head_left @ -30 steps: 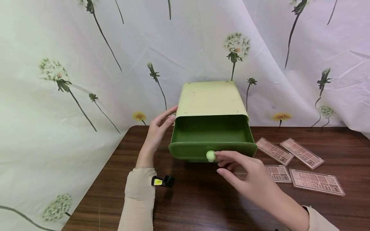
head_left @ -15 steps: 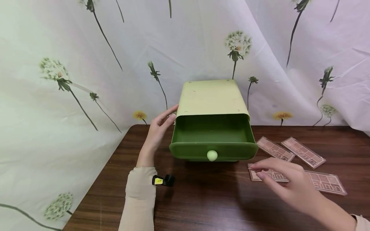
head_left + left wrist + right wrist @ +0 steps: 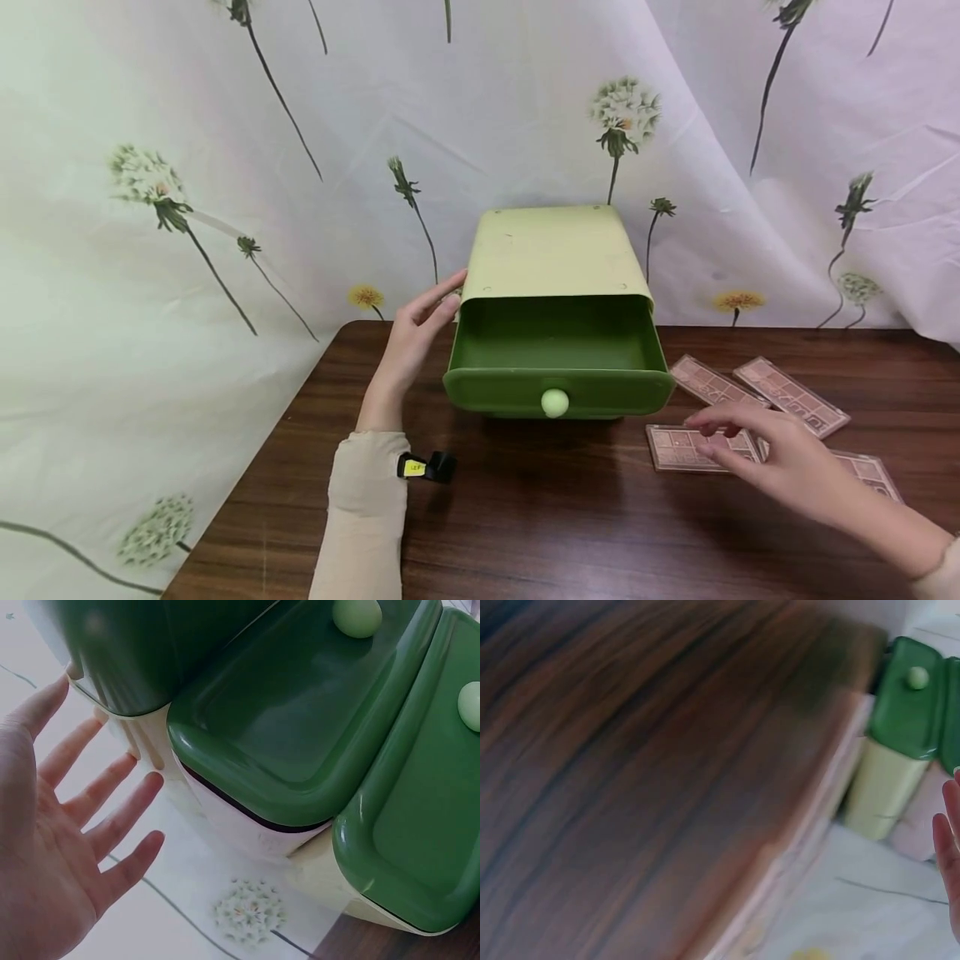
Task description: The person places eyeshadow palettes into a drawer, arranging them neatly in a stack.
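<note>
A small cabinet point(image 3: 558, 250) with a cream top stands on the table. Its upper green drawer point(image 3: 510, 392) is pulled out, with a round pale green knob point(image 3: 555, 403) on the front. My left hand point(image 3: 408, 329) has its fingers spread against the cabinet's left side; in the left wrist view this hand point(image 3: 67, 847) shows straight fingers, some tips at the pale wall. To the right, my right hand point(image 3: 780, 454) hovers over an eyeshadow palette point(image 3: 675, 450), fingers loosely bent and holding nothing. Whether a fingertip touches the palette I cannot tell.
More eyeshadow palettes lie behind and under the right hand: one point(image 3: 712, 382) near the drawer, one point(image 3: 791, 396) farther right, one point(image 3: 870, 475) partly hidden. Lower drawers point(image 3: 412, 787) are closed. A floral cloth point(image 3: 300, 167) hangs behind the table point(image 3: 525, 517).
My right hand has left the drawer knob and moved right to the eyeshadow palettes. The left hand stays at the cabinet's side, and the drawer remains pulled out.
</note>
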A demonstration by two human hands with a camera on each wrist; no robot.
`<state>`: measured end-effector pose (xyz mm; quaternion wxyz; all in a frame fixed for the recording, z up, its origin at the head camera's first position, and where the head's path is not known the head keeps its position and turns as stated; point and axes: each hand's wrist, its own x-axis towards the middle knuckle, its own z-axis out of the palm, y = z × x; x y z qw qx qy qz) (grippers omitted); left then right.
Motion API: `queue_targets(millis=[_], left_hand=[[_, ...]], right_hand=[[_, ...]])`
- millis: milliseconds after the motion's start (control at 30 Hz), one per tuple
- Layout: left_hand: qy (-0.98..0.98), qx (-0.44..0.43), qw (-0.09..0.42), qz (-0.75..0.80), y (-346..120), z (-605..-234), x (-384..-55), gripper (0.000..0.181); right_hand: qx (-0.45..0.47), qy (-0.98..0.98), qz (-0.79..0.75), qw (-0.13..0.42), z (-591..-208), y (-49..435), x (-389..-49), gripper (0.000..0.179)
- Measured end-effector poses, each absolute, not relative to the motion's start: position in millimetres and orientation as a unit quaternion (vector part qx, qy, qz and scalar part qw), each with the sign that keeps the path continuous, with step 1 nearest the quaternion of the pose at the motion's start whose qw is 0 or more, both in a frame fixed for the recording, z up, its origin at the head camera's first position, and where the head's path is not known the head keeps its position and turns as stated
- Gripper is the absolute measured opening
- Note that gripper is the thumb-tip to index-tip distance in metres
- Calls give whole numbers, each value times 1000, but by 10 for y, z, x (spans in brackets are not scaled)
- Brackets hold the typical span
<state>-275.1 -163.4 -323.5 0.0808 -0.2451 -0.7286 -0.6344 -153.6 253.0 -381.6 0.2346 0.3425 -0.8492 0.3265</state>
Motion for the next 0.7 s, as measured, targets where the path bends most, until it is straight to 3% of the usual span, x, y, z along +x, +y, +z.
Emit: queue_targets(millis=[200, 500, 700], left_hand=[[-729, -246, 79, -634, -1635, -3245, -2761, 42], [-732, -245, 81, -630, -1635, -3244, -2749, 42], [-729, -252, 80, -631, -1637, -3238, -2757, 43]], right_hand=[[362, -861, 290, 210, -3922, 2707, -1687, 53], [338, -882, 313, 97, -4030, 2959, -1878, 53], [308, -894, 321, 54, -4089, 3059, -1927, 54]])
